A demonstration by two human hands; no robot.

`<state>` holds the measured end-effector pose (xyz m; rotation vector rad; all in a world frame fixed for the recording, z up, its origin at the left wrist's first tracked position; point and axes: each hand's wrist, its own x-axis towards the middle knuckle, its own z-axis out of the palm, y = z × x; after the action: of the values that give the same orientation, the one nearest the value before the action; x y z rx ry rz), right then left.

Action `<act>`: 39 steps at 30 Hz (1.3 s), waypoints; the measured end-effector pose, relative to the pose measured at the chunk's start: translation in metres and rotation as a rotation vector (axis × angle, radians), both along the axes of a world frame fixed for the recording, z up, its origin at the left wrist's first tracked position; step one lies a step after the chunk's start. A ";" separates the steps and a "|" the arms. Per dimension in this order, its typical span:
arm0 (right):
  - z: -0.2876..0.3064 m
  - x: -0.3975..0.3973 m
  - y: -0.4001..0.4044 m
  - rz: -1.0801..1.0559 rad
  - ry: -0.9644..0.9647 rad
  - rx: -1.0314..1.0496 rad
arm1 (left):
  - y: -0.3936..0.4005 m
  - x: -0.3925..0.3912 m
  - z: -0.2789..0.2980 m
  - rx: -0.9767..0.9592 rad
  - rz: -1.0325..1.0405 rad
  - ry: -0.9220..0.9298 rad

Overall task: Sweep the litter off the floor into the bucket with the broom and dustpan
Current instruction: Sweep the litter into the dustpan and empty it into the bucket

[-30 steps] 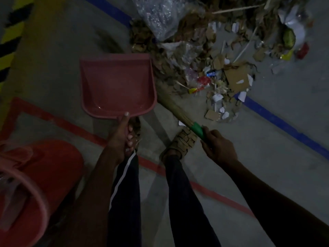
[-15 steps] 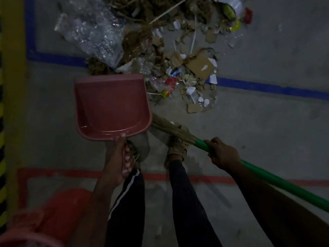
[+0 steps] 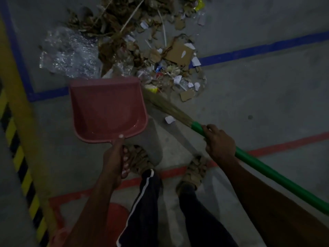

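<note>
My left hand (image 3: 115,157) grips the handle of a pink dustpan (image 3: 106,109), held empty above the floor with its mouth toward the litter. My right hand (image 3: 218,143) grips the green handle of the broom (image 3: 263,168). The broom's straw bristles (image 3: 163,106) reach to the near edge of the litter pile (image 3: 160,56), a heap of dry leaves, cardboard scraps, paper bits and wrappers. A clear plastic sheet (image 3: 69,56) lies at the pile's left. One white paper scrap (image 3: 170,119) lies apart, by the bristles. The red bucket (image 3: 114,218) shows partly at the bottom, behind my left arm.
My two sandalled feet (image 3: 194,168) stand on a red floor line (image 3: 284,145). A blue line (image 3: 258,49) crosses the grey floor under the pile. A yellow band (image 3: 19,97) and black-yellow hazard stripes (image 3: 21,166) run down the left side.
The view has swung, so the bucket slid from the lower left to the bottom edge. The dustpan now sits closer to the pile, and the broom handle is more in view.
</note>
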<state>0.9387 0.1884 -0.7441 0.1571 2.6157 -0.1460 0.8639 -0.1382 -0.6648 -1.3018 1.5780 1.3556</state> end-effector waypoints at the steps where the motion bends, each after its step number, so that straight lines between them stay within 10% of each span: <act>1: -0.001 0.011 0.006 -0.008 -0.011 -0.015 | 0.001 0.004 0.001 -0.003 0.006 0.005; 10: 0.009 0.087 0.046 -0.075 -0.213 0.057 | 0.045 0.097 -0.015 0.042 0.185 -0.064; 26: 0.015 0.132 0.061 -0.489 0.293 -0.007 | 0.129 0.103 -0.020 0.100 -0.008 0.025; 39: -0.011 0.065 0.038 -0.711 -0.133 -0.225 | 0.116 0.064 -0.026 0.068 -0.052 0.020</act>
<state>1.0033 0.2260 -0.7549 0.9704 2.2769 -0.6434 0.9281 -0.0219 -0.6908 -1.2020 1.5545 1.3822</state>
